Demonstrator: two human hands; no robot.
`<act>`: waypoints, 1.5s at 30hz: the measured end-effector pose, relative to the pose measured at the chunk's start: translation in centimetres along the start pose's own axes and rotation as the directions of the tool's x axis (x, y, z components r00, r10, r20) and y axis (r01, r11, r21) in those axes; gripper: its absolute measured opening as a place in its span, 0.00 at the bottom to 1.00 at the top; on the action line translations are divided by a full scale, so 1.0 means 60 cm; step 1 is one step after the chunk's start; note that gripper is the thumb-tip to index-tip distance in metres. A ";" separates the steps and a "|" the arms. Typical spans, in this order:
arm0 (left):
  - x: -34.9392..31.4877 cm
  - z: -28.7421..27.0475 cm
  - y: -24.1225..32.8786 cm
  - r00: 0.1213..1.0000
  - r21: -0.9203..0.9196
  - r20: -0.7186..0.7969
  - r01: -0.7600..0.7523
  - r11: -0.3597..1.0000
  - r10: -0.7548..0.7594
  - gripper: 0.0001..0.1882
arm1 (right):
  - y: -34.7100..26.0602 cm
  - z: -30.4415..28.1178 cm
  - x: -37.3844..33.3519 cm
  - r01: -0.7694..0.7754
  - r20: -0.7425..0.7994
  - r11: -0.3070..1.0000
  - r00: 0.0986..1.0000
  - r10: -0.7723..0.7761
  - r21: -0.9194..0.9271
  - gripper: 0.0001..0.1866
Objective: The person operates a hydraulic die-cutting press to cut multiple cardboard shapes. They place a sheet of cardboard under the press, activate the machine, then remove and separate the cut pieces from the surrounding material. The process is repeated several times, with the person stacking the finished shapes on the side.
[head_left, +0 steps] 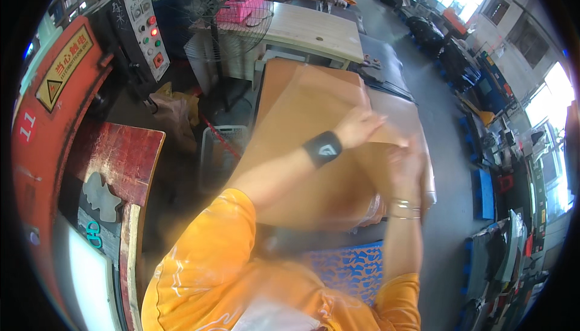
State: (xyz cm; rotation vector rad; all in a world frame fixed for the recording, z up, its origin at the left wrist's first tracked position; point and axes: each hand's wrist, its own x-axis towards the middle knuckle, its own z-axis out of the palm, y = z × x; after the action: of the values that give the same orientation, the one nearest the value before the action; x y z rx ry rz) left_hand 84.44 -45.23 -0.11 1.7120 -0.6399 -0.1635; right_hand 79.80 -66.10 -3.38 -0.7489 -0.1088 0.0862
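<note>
A large tan sheet [290,168], smeared by motion, stretches in front of me over a stack of brown sheets [279,76]. My left hand [360,127], a black band on its wrist, is closed at the sheet's far right edge. Close by on the right, my right hand [406,163] wears thin bracelets and is closed on the same sheet near a raised corner. Both hands are blurred, so single fingers are hard to make out. Clear plastic film [370,211] shows at the stack's near right edge.
An orange machine [57,107] and a control panel [145,32] stand at left, beside a worn red board [124,156] bearing a grey flat shape [101,199]. Beyond are a white basket [232,130], a fan [226,20] and a table [308,26]. A blue patterned sheet [356,264] lies low.
</note>
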 end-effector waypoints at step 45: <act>-1.563 0.485 0.348 -0.550 -0.344 -0.721 -0.245 0.907 -0.422 0.19 | 0.696 0.727 -0.594 0.779 0.815 0.345 0.340 0.470 -0.524 0.25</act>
State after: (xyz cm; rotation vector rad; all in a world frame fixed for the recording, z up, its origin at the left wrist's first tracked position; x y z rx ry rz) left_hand -13.66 -26.01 -9.56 0.6748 1.1404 1.1459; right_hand 37.21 -10.38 -2.62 -1.8491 -1.6279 0.2106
